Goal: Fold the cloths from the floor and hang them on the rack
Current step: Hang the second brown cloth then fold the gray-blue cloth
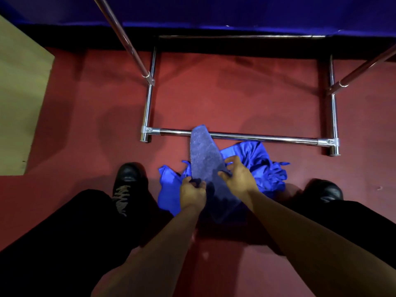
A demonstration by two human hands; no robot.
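- We hold one grey towel between both hands: our left hand grips its near left edge with curled fingers, and our right hand pinches its right edge, the other fingers spread loosely.
- The towel stretches forward from the hands, and its far end lies across the low front bar of the rack, just ahead of the hands.
- Under and to both sides of the hands a heap of blue cloth lies crumpled on the floor; we cannot tell whether it is one piece or several.
- Risk, as we judge it: the right hand's pinch is light, so the towel edge could slip out as we lift and the fold would come out uneven.
- Risk: the far end resting on the bar could drag or catch there when we pull the towel toward us.
- Risk: the left hand sits right against the blue cloth, so it could lift with the towel.
- Risk: our shoes stand close beside the heap, so a step could land on the cloth.
- Count: one grey towel, one blue heap, one rack, two hands, two shoes.
- Nothing hangs on the rack's visible bars; the top rail is out of view.
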